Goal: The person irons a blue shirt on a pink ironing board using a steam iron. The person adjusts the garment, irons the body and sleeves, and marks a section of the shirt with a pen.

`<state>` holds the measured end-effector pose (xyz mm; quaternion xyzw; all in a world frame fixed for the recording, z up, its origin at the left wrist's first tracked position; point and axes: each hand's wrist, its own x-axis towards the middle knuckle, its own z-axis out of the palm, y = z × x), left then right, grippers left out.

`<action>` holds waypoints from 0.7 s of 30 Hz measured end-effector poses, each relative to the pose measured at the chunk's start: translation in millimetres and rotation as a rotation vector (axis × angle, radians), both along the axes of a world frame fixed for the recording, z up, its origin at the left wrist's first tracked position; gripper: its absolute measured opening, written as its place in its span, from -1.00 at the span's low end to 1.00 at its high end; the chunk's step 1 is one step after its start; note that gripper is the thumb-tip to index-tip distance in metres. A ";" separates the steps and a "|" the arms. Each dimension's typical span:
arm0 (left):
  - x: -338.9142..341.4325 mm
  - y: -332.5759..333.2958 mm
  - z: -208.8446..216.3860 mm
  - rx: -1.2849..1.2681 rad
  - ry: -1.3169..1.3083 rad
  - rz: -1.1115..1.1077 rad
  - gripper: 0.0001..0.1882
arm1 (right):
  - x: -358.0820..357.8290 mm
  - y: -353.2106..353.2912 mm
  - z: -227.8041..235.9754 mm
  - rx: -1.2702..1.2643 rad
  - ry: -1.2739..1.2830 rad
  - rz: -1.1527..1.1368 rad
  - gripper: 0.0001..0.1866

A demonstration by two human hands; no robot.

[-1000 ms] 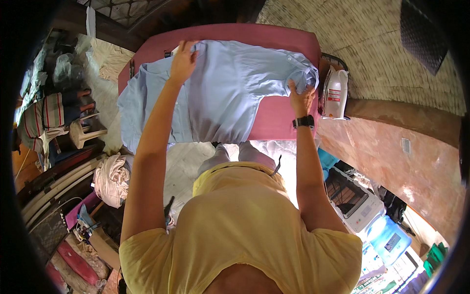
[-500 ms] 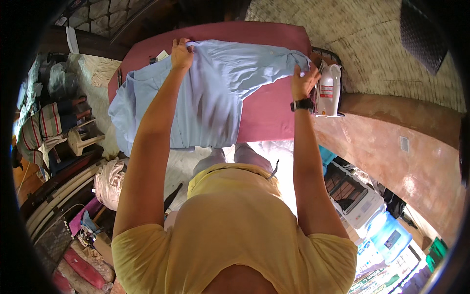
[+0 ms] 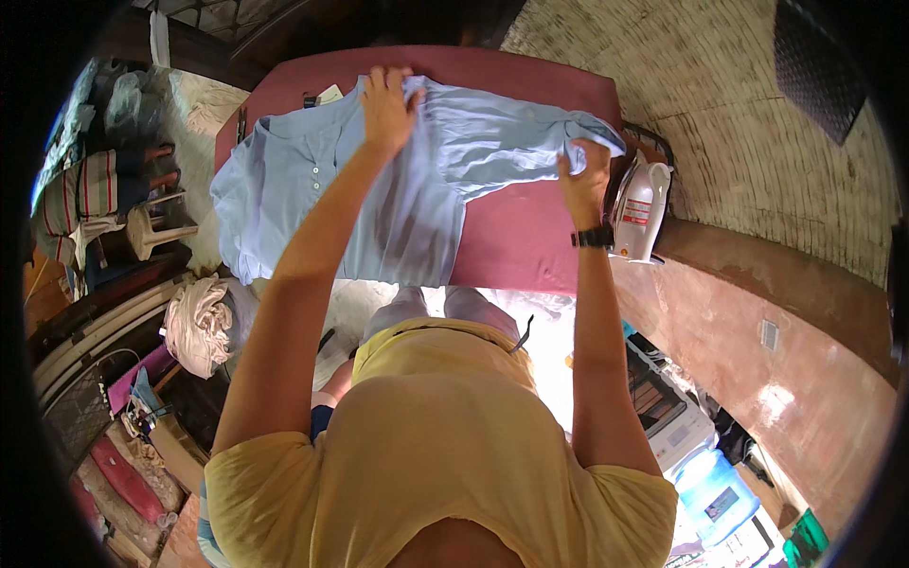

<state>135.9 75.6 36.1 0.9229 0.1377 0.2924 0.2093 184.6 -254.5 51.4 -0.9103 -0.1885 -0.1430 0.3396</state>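
A light blue buttoned shirt [image 3: 327,189] lies spread over a maroon-covered ironing board [image 3: 516,241], one sleeve stretched out to the right. My left hand [image 3: 388,109] rests on the shirt's shoulder near the board's far edge, its fingers extended and a little apart. At the sleeve's end, my right hand [image 3: 589,180] holds the cuff [image 3: 601,131] between thumb and fingers; some fingertips are hidden. A white iron [image 3: 642,213] stands just right of my right hand, on a dark metal rest at the board's end. The shirt's body drapes toward the board's near edge.
A tan wall ledge [image 3: 757,293] runs along the right. Left of the board are a beige stool [image 3: 151,230] and a bundle of pale cloth [image 3: 199,327]. A blue water jug [image 3: 715,497] stands at lower right. Another person's legs [image 3: 161,166] show at the left.
My left hand has slid right along the shoulder, its fingers now flatter. The sleeve lies straighter, and my right hand has shifted slightly at the cuff. The view has tilted slightly.
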 end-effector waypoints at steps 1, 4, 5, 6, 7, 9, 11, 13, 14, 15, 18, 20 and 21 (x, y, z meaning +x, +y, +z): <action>-18.7 -14.1 -3.3 -0.123 -0.057 -0.115 -0.72 | -13.1 1.7 18.2 -0.151 -0.016 0.075 -0.56; -83.4 -81.6 -13.2 -0.385 0.186 -0.469 -0.75 | -18.1 -8.8 9.9 -0.318 0.021 0.115 -0.57; -94.4 -99.5 -14.9 -0.472 0.309 -0.550 -0.75 | -3.7 -20.0 -5.8 -0.299 0.030 0.125 -0.58; -100.0 -111.1 -16.9 -0.436 0.275 -0.499 -0.75 | 15.6 -30.5 -20.2 -0.280 0.036 0.139 -0.59; -104.0 -121.5 -19.3 -0.400 0.242 -0.450 -0.75 | 38.0 -41.7 -33.0 -0.299 0.123 0.221 -0.59; -112.0 -130.1 -23.8 -0.345 0.213 -0.360 -0.73 | 59.1 -30.3 -21.9 -0.235 -0.016 0.168 -0.62; -116.0 -133.8 -25.2 -0.301 0.207 -0.307 -0.69 | 66.3 -17.4 -12.1 -0.110 0.011 0.026 -0.72; -119.6 -134.7 -25.4 -0.291 0.242 -0.295 -0.62 | 70.0 -23.8 -11.6 -0.377 0.121 0.138 -0.74; -122.1 -135.7 -24.9 -0.288 0.260 -0.289 -0.58 | 73.0 -30.0 -12.7 -0.512 0.175 0.194 -0.74; -123.0 -137.0 -20.9 -0.288 0.263 -0.295 -0.55 | 81.3 -32.5 -18.1 -0.505 0.257 0.174 -0.69; -128.2 -139.1 -17.2 -0.314 0.292 -0.290 -0.47 | 107.0 -24.6 -8.0 -0.232 0.021 0.108 -0.65; -132.4 -138.6 -21.7 -0.360 0.329 -0.278 -0.44 | 125.1 -4.4 16.5 -0.332 0.124 0.050 -0.61; -132.6 -139.2 -21.7 -0.343 0.316 -0.282 -0.43 | 133.6 1.9 23.6 -0.381 0.169 0.006 -0.59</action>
